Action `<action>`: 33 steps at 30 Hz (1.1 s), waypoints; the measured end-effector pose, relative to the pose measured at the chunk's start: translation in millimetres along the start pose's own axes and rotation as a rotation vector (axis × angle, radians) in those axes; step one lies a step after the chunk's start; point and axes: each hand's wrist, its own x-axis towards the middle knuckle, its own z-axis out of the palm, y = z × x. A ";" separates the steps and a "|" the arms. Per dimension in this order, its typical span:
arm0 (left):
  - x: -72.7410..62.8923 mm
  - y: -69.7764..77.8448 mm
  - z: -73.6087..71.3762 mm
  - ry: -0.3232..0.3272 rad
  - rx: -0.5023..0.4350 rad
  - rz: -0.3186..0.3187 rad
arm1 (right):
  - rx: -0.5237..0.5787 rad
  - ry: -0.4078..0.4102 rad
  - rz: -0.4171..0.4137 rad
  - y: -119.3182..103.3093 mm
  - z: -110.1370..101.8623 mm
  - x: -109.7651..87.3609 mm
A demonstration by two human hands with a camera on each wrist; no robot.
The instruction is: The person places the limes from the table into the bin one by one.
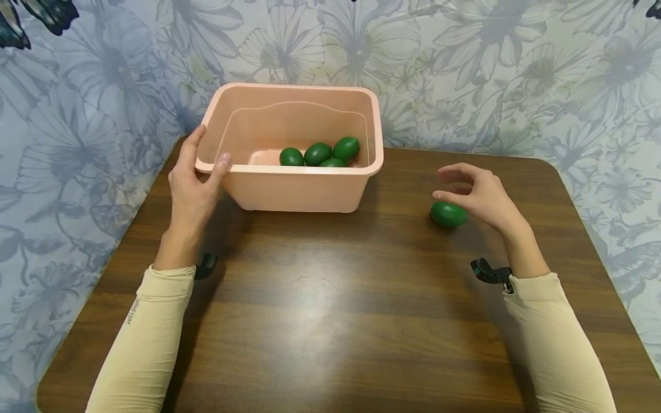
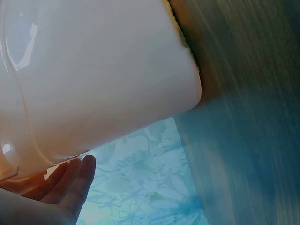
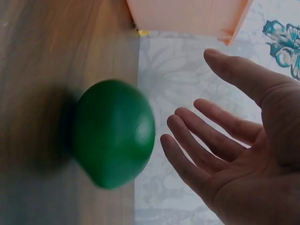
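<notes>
A pale pink plastic tub [image 1: 294,190] stands at the back of the table, with several green limes [image 1: 317,154] lying inside it. At the tub's left end my left hand [image 1: 192,186] grips the rim, thumb at the front corner and fingers around the side. In the left wrist view the fingers [image 2: 77,183] lie against the tub wall. One more lime [image 1: 448,214] rests on the wood to the right of the tub. Just above it hovers my right hand [image 1: 488,198], fingers spread and loosely bent. The right wrist view shows a gap between that lime [image 3: 114,133] and the fingertips.
The brown wooden table [image 1: 320,298] has rounded corners and carries the tub and the single lime. Behind it rises a wall [image 1: 465,74] papered with flowers and butterflies. A black wrist camera [image 1: 490,272] sits at the right cuff, another [image 1: 205,267] at the left.
</notes>
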 end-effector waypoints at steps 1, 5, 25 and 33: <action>-0.5 -0.2 0.9 -0.001 0.001 -0.001 | -0.004 -0.014 0.009 3.4 -1.3 -2.7; -1.2 -1.5 1.9 0.002 -0.005 -0.003 | -0.016 -0.076 0.039 14.3 -5.0 -9.1; 0.3 -2.9 2.4 -0.005 -0.014 -0.005 | -0.069 -0.172 0.131 35.8 -2.3 -16.9; -1.1 -2.1 1.9 -0.007 0.004 -0.010 | -0.089 -0.177 0.109 39.1 2.9 -16.1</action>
